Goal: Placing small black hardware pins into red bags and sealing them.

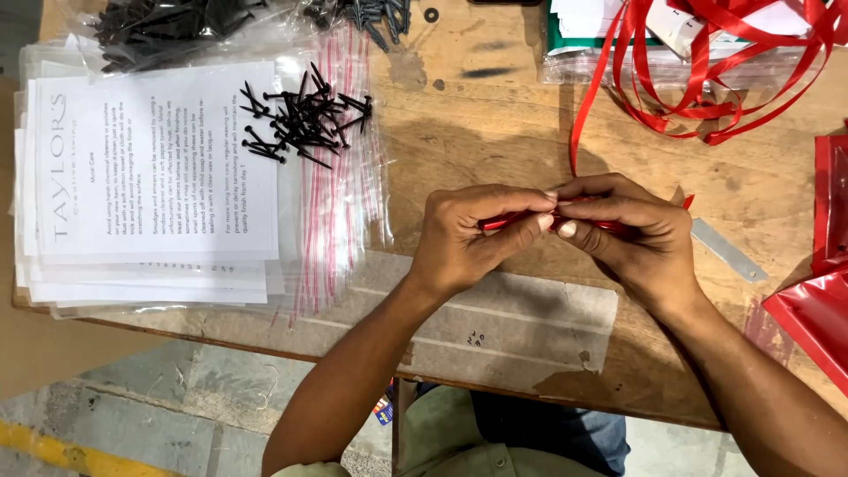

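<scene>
A small red item (517, 218), apparently a folded piece of ribbon or a thin red packet, is pinched between both hands above the middle of the wooden table (495, 115). The left hand (468, 238) is closed around its left end, with the fingertips curled over the top and the thumb pressed beneath. The right hand (632, 234) is closed on the right end, and the fingertips of the two hands are touching over the red item. Exactly what the item is cannot be told, as most of it is hidden by the fingers.

A red ribbon (707, 71) is seen running from the right hand up to a loose tangle at the upper right of the table. A flat metal strip (729, 252) is laid just right of the right hand. Red plastic bags (817, 309) are placed at the right edge. To the left, a stack of printed paper sheets (150, 168) is laid on clear zip bags (340, 185), and a heap of black screws (305, 119) is piled on them. More screws in a clear bag (168, 31) are seen at the upper left.
</scene>
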